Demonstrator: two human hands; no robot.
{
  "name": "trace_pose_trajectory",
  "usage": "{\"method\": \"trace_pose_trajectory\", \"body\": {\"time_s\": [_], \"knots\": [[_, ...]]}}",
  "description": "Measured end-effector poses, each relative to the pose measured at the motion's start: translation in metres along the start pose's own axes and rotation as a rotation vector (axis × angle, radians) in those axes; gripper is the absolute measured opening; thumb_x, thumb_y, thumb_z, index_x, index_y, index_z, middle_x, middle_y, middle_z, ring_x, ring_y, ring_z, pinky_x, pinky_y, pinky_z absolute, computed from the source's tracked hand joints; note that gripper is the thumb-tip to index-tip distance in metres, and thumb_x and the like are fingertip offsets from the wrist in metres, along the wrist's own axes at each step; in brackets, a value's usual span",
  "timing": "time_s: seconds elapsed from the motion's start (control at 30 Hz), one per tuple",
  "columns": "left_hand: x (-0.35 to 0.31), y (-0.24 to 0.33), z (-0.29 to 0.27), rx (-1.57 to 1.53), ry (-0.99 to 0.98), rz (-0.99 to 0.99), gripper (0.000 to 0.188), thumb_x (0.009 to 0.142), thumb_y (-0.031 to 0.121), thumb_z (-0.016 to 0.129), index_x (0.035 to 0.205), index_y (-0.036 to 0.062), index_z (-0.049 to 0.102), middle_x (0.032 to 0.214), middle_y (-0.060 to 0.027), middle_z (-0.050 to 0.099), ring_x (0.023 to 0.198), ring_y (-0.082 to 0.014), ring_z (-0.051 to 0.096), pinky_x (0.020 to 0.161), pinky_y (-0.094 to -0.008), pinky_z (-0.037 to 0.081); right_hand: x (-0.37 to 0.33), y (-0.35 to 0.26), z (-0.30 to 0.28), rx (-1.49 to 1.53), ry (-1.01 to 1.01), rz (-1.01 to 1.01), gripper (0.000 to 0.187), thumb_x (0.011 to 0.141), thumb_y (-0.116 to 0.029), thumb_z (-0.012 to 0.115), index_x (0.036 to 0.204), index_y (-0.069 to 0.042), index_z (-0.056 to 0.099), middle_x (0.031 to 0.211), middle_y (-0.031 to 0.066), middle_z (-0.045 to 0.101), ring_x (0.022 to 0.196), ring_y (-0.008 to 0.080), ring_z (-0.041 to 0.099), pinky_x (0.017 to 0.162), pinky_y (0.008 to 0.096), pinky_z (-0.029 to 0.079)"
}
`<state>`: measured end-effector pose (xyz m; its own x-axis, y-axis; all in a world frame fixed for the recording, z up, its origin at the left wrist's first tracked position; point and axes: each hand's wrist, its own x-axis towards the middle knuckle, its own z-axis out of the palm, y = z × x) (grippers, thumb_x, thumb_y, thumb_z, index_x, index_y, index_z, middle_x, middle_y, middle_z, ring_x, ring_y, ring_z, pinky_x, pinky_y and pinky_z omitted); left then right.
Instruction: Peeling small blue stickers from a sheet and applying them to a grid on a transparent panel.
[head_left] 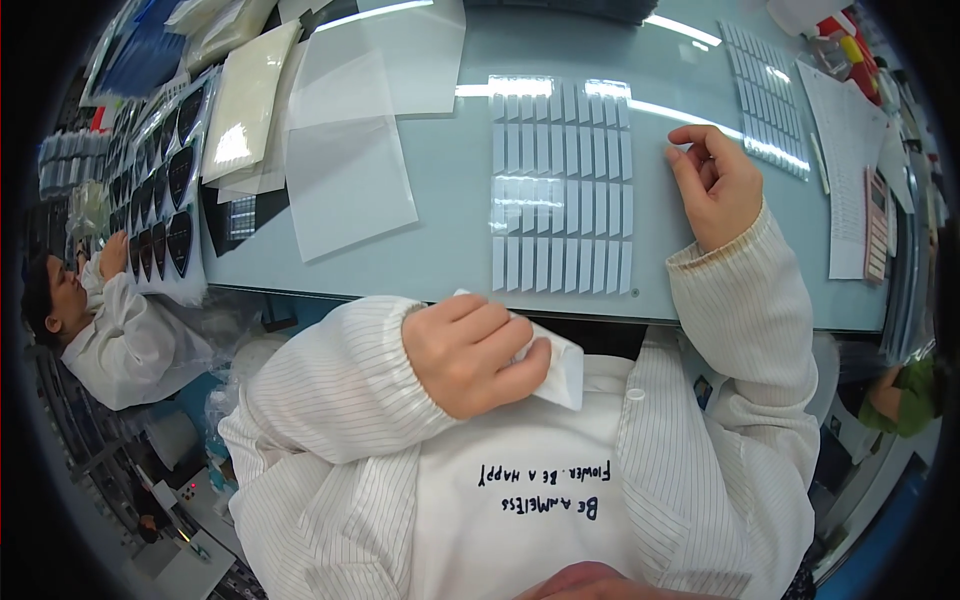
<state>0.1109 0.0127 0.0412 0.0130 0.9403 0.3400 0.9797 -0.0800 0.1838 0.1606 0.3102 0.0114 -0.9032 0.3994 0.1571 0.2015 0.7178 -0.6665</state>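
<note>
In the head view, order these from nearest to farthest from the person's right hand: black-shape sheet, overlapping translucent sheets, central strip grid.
1. Central strip grid, just left of the right hand.
2. Overlapping translucent sheets, farther left.
3. Black-shape sheet, farthest left.

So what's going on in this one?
A person's left hand grips a flat white piece in front of the chest, near the table edge. Their right hand is loosely curled over the table, with nothing visible in it, just right of a sheet of pale strips in four rows. At far left, a co-worker has a hand beside a sheet bearing dark shapes.
</note>
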Motion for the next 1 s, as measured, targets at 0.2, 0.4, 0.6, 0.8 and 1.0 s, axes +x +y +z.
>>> {"method": "trace_pose_trajectory", "body": {"time_s": [0.2, 0.4, 0.6, 0.8, 1.0], "knots": [[0.040, -0.008, 0.012, -0.036, 0.254, -0.005, 0.031, 0.066, 0.012, 0.069, 0.096, 0.0057, 0.065, 0.085, -0.0077, 0.064, 0.073, -0.0210, 0.064, 0.064, -0.0290, 0.053, 0.003, 0.001, 0.002, 0.033, 0.001, 0.000, 0.013, 0.089, -0.005, 0.066, 0.101, -0.001, 0.067, 0.068, -0.0035, 0.050, 0.056, 0.0036, 0.038, 0.053, 0.0206, 0.034], [0.042, 0.004, 0.040, 0.063, 0.250, 0.016, 0.025, 0.066, 0.012, 0.067, 0.089, 0.0040, 0.062, 0.076, -0.0074, 0.059, 0.066, -0.0191, 0.058, 0.056, -0.0285, 0.047, -0.003, 0.002, 0.000, 0.085, -0.018, 0.009, 0.013, 0.089, -0.004, 0.066, 0.101, 0.000, 0.066, 0.069, -0.0039, 0.051, 0.057, 0.0026, 0.038, 0.053, 0.0192, 0.033], [0.001, 0.016, 0.003, -0.062, 0.186, -0.029, 0.032, 0.064, 0.013, 0.070, 0.094, 0.0056, 0.066, 0.082, -0.0091, 0.063, 0.071, -0.0207, 0.063, 0.062, -0.0287, 0.052, 0.011, -0.010, -0.010, 0.091, -0.150, 0.058, 0.022, 0.086, -0.004, 0.069, 0.106, 0.000, 0.065, 0.080, -0.0011, 0.057, 0.058, 0.0028, 0.042, 0.055, 0.0187, 0.036], [-0.029, -0.033, -0.046, 0.386, 0.000, -0.416, 0.044, 0.073, 0.021, 0.072, 0.113, 0.0019, 0.067, 0.106, -0.0172, 0.066, 0.098, -0.0316, 0.064, 0.082, -0.0384, 0.055, 0.052, -0.014, 0.006, 0.133, -0.181, -0.063, 0.041, 0.077, -0.001, 0.072, 0.117, -0.002, 0.063, 0.108, 0.0052, 0.060, 0.084, 0.0119, 0.055, 0.067, 0.0236, 0.049], [-0.017, -0.007, 0.001, 0.040, 0.016, -0.319, 0.062, 0.080, 0.042, 0.071, 0.133, 0.0110, 0.059, 0.138, -0.0123, 0.054, 0.125, -0.0307, 0.053, 0.104, -0.0415, 0.042, 0.070, -0.022, 0.014, 0.111, -0.259, -0.007, 0.042, 0.077, -0.001, 0.073, 0.118, -0.003, 0.064, 0.103, 0.0037, 0.059, 0.081, 0.0095, 0.054, 0.073, 0.0251, 0.048]]}}
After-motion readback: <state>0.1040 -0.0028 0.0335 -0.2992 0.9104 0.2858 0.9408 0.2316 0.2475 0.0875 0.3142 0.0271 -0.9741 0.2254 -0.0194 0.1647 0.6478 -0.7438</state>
